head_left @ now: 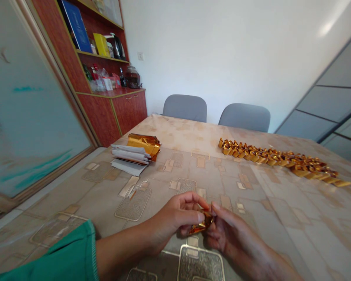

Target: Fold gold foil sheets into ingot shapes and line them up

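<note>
Both hands meet over the near part of the worktop (266,230), working on a small gold foil piece (203,223). The left hand (190,214) is nearly closed, its thumb pressing the foil against curled fingers. The right hand (226,228) has its thumb and fingers drawn in around the piece's right end; the exact contact there is partly hidden.

The step in hand looks like folding or shaping this piece. The next move seems to call for a steady left pinch while the right fingertips work the end, gently enough not to crush the thin foil.

Toward the worktop's left edge lies a stack of gold sheets (144,143), with white paper (128,168) at its near side. Finished-looking gold pieces (269,155) stand in close rows along the far right, slanting toward the right. Patterned surface stretches between stack and rows, giving both hands room forward and sideways. The far edge is well beyond them, with two grey chairs (185,107) behind it; the near edge is out of view.
</note>
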### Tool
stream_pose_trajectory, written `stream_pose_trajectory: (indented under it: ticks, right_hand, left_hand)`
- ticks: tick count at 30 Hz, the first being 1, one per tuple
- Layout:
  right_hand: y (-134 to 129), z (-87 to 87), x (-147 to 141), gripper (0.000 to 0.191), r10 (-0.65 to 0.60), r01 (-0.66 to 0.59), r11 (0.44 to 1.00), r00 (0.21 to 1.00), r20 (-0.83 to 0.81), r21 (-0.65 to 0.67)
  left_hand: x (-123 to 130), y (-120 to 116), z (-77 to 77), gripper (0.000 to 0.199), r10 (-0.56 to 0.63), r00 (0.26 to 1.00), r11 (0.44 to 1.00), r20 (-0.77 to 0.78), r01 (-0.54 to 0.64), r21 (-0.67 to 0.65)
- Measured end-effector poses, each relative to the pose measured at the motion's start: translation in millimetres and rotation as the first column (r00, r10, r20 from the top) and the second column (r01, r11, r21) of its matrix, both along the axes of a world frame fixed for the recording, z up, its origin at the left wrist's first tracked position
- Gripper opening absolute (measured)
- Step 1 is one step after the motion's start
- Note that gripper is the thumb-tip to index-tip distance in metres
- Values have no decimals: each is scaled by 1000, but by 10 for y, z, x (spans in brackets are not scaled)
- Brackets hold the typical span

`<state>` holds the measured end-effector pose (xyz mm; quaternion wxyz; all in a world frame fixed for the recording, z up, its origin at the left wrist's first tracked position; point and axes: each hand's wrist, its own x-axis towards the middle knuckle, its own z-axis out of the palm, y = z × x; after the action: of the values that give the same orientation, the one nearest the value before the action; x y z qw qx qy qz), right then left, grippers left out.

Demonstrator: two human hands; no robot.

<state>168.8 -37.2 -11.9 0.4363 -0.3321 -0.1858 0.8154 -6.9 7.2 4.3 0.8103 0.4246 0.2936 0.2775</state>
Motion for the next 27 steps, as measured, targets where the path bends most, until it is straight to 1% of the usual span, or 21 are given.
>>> stream_pose_trajectory:
  ticks: [3,6,12,16,19,21,23,25,27]
  right_hand:
    - [11,-8,-4,31,8,-8,999,1000,-5,-44]
    - [8,-23,7,29,-8,7,999,999,-32,-31]
    - [-13,-7,-10,26,-20,20,1000,999,-30,-19]
    - [-5,30,-41,28,-19,18,999,1000,-6,-26]
    - [1,31,-49,32,-8,8,999,1000,-2,-38]
    - [1,16,-44,33,-3,3,999,1000,-15,-51]
    - [2,-2,-32,31,-10,7,998,999,-53,-57]
    - [6,-15,-19,28,-39,33,998,992,-120,-51]
    - [12,-17,-7,24,-76,72,997,977,-197,-27]
  left_hand:
    - [18,4,12,26,40,998,996,-55,-35,83]
    - [30,24,27,26,55,996,988,-69,-44,147]
    - [57,11,13,24,84,991,979,-100,-64,192]
    - [61,-27,1,16,155,974,962,-167,-111,249]
    - [50,-35,-3,13,163,971,960,-173,-116,254]
    - [33,-25,6,14,145,978,969,-151,-110,222]
    - [7,-6,22,21,114,989,985,-99,-100,137]
    - [-24,17,36,34,107,994,994,13,-106,-17]
    - [-50,34,33,46,125,976,976,178,-89,-197]
